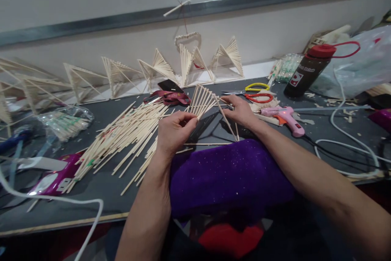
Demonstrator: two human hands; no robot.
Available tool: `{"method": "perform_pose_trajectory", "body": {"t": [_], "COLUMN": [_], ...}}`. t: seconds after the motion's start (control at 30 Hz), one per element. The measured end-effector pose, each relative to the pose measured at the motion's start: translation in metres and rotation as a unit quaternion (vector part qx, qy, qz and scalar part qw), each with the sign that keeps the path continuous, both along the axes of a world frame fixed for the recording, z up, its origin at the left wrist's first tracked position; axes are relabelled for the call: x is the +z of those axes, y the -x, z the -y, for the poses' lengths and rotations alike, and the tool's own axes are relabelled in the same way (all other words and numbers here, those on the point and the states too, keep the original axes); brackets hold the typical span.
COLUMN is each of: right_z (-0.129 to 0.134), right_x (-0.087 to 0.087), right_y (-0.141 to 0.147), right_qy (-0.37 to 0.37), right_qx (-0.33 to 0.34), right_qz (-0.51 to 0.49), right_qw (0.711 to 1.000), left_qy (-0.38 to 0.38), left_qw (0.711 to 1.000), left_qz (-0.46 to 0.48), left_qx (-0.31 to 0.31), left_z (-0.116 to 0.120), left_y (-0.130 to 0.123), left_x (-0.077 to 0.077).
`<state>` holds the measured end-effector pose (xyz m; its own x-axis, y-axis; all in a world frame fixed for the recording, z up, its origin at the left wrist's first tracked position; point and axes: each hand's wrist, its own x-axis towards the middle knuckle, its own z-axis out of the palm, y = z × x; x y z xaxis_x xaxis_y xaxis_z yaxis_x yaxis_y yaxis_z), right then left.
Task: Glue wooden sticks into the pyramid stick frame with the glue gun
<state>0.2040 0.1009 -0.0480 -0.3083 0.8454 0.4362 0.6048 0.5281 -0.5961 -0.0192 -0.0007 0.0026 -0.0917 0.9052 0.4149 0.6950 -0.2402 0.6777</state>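
Stick frame (203,102) sits ctr of frame, btwn both hands, above the purple cloth (226,175). L hand (178,128) has thumb + forefinger pinched on its lower L edge; the fanned sticks run up from that grip, tilting R at the top. R hand (240,110) is at the opp. side, nearer the upper R corner, where a thin leg slants down & R; thumb and fingers apart, can't tell if they grip a stick. Glue gun (281,115) lies R of R hand, loose sticks (122,139) L of L hand.
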Motion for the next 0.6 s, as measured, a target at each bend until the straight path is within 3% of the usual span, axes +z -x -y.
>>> {"method": "perform_pose_trajectory", "body": {"t": [0.3, 0.43, 0.6], "right_z": [0.004, -0.004, -0.002], "right_x": [-0.001, -0.012, -0.012], "right_y": [-0.003, -0.008, -0.010], "right_qy": [0.029, 0.045, 0.050], "right_qx": [0.014, -0.006, -0.031], "right_qz": [-0.030, 0.007, -0.038], "right_qw": [0.999, 0.999, 0.998], "left_qy": [-0.024, 0.012, 0.037], "left_qw": [0.999, 0.999, 0.999], "left_qz": [-0.024, -0.019, 0.001], "left_qx": [-0.013, -0.022, -0.025], "left_z": [0.006, 0.007, 0.012], "left_y": [-0.001, 0.000, -0.001], "left_x": [-0.002, -0.003, -0.004]}}
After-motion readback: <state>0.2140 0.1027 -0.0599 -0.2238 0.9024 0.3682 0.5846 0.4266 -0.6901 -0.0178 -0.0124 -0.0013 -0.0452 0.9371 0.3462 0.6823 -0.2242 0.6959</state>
